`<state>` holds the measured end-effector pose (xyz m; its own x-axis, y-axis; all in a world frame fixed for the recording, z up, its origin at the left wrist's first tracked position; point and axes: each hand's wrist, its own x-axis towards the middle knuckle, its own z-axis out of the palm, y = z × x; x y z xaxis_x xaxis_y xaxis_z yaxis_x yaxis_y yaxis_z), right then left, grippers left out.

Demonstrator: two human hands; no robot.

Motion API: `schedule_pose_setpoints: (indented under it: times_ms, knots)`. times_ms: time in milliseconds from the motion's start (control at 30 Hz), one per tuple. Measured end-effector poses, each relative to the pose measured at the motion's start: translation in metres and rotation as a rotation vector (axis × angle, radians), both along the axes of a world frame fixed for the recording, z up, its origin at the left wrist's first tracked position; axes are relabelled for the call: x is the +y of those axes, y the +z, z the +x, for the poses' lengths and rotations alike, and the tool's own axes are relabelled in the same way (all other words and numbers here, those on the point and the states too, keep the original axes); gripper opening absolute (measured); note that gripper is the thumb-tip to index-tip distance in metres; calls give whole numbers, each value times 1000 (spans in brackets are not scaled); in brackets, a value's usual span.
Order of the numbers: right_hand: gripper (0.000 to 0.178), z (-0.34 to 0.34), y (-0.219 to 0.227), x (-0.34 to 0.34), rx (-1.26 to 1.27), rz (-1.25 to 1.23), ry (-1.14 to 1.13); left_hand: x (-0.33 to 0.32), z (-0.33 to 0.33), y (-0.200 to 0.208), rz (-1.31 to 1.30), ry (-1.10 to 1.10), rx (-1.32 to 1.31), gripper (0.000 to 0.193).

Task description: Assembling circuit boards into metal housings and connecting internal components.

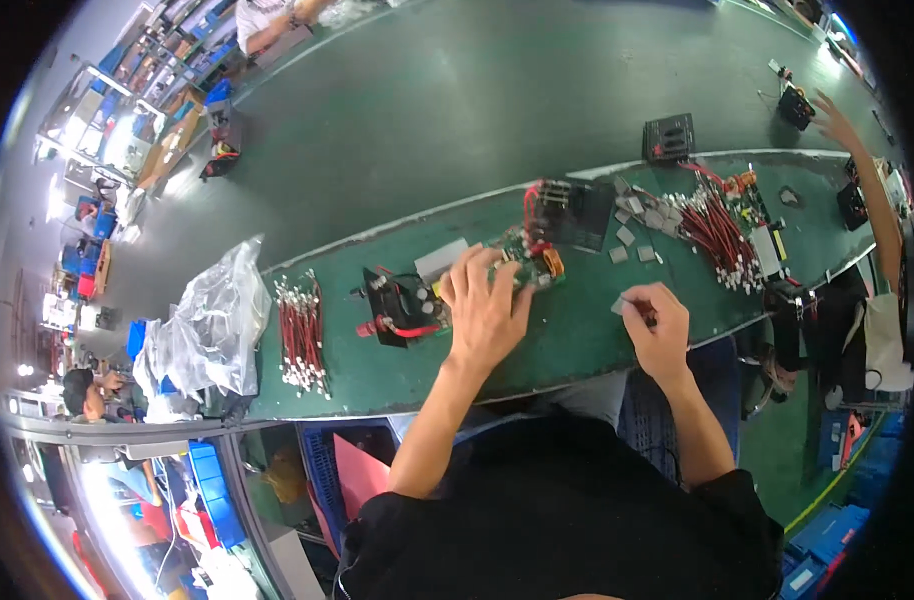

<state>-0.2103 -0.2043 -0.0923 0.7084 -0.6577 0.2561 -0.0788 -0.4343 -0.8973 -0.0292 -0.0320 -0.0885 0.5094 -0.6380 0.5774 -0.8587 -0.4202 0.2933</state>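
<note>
My left hand (pixel 485 305) lies over a green circuit board (pixel 517 245), its fingers spread and bent onto the board's parts. An orange component (pixel 553 263) shows at the board's right end. Just left of that hand sits an open black housing (pixel 397 300) with a thick red wire and electronic parts inside. My right hand (pixel 659 328) is closed above the green bench, thumb and forefinger pinching a small grey square pad (pixel 618 305). More loose grey pads (pixel 645 254) lie farther off, beyond that hand.
Red wire bundles with white connectors lie at left (pixel 301 335) and right (pixel 719 235). Clear plastic bags (pixel 212 325) sit at the bench's left end. A black case (pixel 572 213) stands behind the board. Another person's arm (pixel 867 180) reaches in at far right.
</note>
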Motion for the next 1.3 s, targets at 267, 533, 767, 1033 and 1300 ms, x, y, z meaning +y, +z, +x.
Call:
schedule_pose_setpoints:
  times_ms: [267,533,767,1033,1300]
  knots:
    - [14,50,19,19,-81,-286,205,1,6,0,-31,32,-24,37]
    - [17,80,3,23,-116,-528,188,2,1,-3,-44,33,-19,38]
    - [37,86,0,29,-74,-533,89,4,2,-4,-72,23,-7,36]
    - [46,86,5,31,8,-458,118,3,2,-1,-69,20,44,36]
    - [54,96,3,36,-54,-510,156,11,3,-1,-89,106,54,52]
